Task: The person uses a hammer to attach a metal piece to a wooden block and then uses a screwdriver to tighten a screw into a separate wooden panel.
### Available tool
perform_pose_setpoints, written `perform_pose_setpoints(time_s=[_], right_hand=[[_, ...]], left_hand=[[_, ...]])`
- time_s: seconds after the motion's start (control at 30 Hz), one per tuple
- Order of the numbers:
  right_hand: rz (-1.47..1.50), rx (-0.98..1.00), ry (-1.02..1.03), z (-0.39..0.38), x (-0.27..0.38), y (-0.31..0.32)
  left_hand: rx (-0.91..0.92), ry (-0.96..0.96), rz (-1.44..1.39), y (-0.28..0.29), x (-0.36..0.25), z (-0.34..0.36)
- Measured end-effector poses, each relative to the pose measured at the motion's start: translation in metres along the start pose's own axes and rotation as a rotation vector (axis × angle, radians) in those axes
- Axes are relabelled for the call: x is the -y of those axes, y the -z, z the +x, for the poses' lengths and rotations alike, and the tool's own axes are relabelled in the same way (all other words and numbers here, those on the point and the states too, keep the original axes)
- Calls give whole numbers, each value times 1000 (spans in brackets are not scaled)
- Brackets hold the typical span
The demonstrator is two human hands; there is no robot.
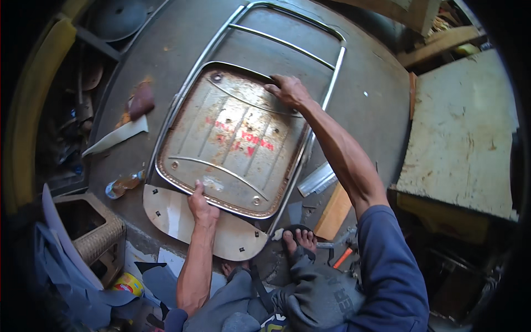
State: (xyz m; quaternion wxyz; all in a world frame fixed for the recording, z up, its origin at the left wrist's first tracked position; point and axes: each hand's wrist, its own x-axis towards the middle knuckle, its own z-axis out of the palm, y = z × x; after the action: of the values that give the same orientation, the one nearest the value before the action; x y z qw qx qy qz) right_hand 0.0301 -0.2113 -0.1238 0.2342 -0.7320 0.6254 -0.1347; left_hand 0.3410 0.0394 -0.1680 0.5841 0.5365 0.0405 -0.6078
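A worn metal chair seat pan (221, 133), rust-stained with red handwriting, lies on a chromed tubular chair frame (287, 43) on the floor. At the pan's near rim is my left hand (202, 209), its thumb on top and its other fingers hidden under the edge. My right hand (289, 91) is closed over the far rim, toward the right corner. Partly under the near edge sits a curved plywood board (238, 235) with small dark fittings, and my left forearm crosses above it.
Right of my foot lie a wooden block (335, 211), a clear plastic roll (317, 179) and an orange-handled tool (342, 258). A plastic bottle (125, 185) and a woven-pattern stool (99, 232) are at the left. A pale board (459, 133) stands at the right.
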Motion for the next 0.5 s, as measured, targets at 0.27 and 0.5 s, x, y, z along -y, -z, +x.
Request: perform_pose_setpoints(time_s=[0.27, 0.5], right_hand=[[106, -469, -251, -304, -42, 111], [99, -322, -1139, -590, -56, 75]], left_hand=[[33, 31, 80, -3, -8, 9], [5, -24, 173, 17, -20, 45]])
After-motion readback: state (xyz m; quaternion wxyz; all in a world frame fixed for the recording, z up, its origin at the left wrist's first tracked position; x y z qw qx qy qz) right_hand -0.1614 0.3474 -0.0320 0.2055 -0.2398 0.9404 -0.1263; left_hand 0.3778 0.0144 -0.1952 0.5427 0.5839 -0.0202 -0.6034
